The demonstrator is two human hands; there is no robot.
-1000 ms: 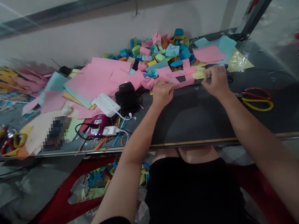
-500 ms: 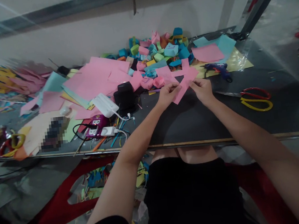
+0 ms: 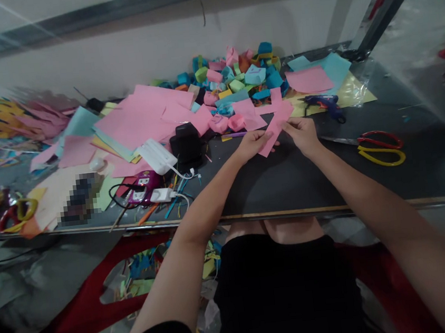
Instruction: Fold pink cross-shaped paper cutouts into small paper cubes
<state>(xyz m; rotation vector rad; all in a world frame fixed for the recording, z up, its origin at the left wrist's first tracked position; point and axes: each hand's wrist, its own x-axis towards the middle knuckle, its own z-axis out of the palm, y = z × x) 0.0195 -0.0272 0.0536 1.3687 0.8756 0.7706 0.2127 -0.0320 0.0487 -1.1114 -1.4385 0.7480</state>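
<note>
A pink paper strip (image 3: pixel 276 130) slants between my two hands above the dark table. My left hand (image 3: pixel 252 145) grips its lower left edge, with fingertips showing beyond the far side of the paper. On the other side, my right hand (image 3: pixel 301 132) pinches the strip's right edge between thumb and fingers. Just behind the strip lie cut pink paper pieces (image 3: pixel 245 110). To the right of my right hand are scissors (image 3: pixel 382 148) with one red and one yellow handle. Beyond that hand a blue glue gun (image 3: pixel 325 105) rests on yellow paper.
A heap of small folded paper pieces (image 3: pixel 237 75) lies against the wall. Pink sheets (image 3: pixel 138 117) spread to the left. Nearer me are a black charger block (image 3: pixel 186 145), a white power bank (image 3: pixel 156 156) and a purple power strip (image 3: pixel 143 188) with cables. A second pair of scissors (image 3: pixel 26 209) lies far left.
The pink strip has turned slightly and looks narrower. My left hand has shifted a little down and right, its fingertips now showing beyond the paper. My right hand stays nearly in place.
</note>
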